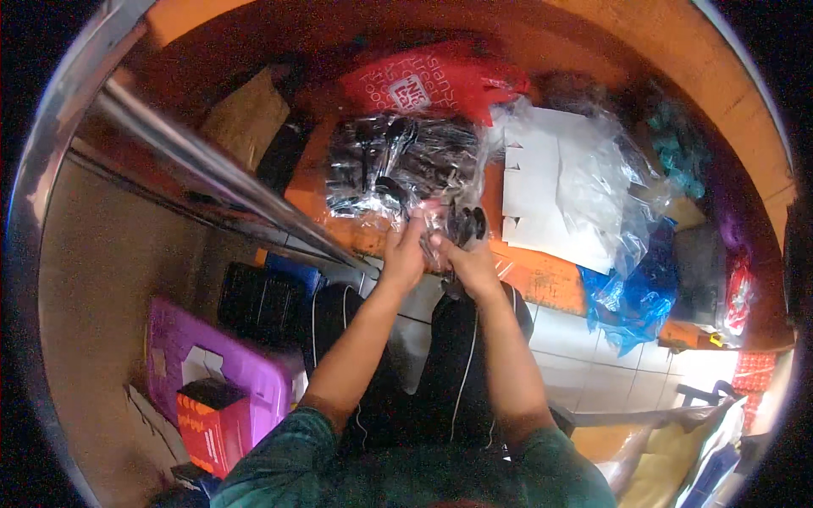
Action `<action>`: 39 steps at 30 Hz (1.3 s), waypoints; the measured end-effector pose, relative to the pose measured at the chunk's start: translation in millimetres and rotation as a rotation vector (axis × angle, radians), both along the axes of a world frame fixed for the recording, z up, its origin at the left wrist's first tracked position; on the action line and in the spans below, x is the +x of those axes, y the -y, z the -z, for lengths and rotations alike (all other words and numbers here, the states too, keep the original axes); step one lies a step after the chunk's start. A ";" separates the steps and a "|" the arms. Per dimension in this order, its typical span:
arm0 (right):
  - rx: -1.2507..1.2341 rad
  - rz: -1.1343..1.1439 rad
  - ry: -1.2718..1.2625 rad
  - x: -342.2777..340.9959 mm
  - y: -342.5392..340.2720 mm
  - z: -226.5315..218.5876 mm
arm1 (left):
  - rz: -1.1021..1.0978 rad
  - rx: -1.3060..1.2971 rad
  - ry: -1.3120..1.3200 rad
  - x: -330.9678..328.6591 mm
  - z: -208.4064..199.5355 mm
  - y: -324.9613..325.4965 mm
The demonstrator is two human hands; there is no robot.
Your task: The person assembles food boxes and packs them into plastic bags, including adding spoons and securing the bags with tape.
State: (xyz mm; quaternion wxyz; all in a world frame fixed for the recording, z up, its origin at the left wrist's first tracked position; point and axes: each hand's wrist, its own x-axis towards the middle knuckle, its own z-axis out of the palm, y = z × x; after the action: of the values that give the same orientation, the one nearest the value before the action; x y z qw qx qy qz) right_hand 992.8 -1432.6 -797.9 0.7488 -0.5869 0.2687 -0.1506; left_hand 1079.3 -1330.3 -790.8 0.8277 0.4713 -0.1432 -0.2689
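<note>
My right hand (471,264) is closed around a small bunch of black plastic spoons (468,223), their dark bowls pointing away from me. Close beside it, my left hand (406,258) grips a clear plastic wrapper (434,222) with a pinkish patch. The wrapper lies between both hands, and what it encloses is too blurred to tell. Just beyond my fingers a wide heap of black cutlery in clear plastic (423,161) rests on the orange shelf (542,279). Single dark spoons show on top of the heap.
Behind the heap lies a red plastic bag (415,80). White card sheets (550,186) and a blue plastic bag (631,305) are to the right. A metal pole (220,169) slants along the left. Lower left are a purple crate (182,339) and a red box (213,432).
</note>
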 end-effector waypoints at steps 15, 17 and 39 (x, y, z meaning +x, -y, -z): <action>-0.133 0.101 0.308 -20.3 -52.2 -93.5 | -0.214 0.053 -0.065 -51.4 -89.2 -40.5; -0.025 0.198 0.352 -22.8 -49.9 -97.8 | -0.255 -0.129 -0.094 -59.7 -110.9 -36.3; 0.288 0.067 0.226 -126.7 -48.1 -591.4 | 0.011 -0.023 -0.041 -149.1 -585.0 -46.4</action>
State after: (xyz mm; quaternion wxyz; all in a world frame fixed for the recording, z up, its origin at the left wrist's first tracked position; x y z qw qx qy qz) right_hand 866.1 -1384.4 -206.5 0.8451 -0.4436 0.2210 -0.2003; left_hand 930.2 -1284.0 -205.7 0.8343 0.4555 -0.1318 -0.2814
